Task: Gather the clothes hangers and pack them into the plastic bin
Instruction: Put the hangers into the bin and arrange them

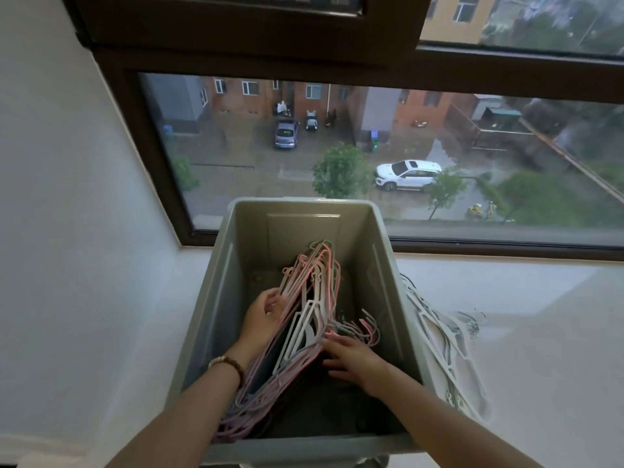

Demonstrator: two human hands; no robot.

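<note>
- Grey bin [216, 298] stands on the white sill [540, 332].
- Hanger bundle [315, 298] lies inside the bin, on the left, with its hooks pointing right.
- Left hand [261, 315] grips the bundle's left edge, fingers curled.
- Right hand [351, 358] rests on the bundle near the hooks, fingers spread.
- White hangers [439, 336] lie on the sill, just right of the bin.

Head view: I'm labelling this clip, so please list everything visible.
plastic bin: one, grey-green, on the sill below the window
bundled hangers: many, pink, white and grey, inside the bin
loose hangers: a pile, white and grey, on the sill right of the bin
sill: one, white
window: one, dark brown frame, behind the bin
bracelet: one, brown beads, left wrist
left hand: holds the bundle's left side
right hand: fingers spread, touching the hooks
</note>
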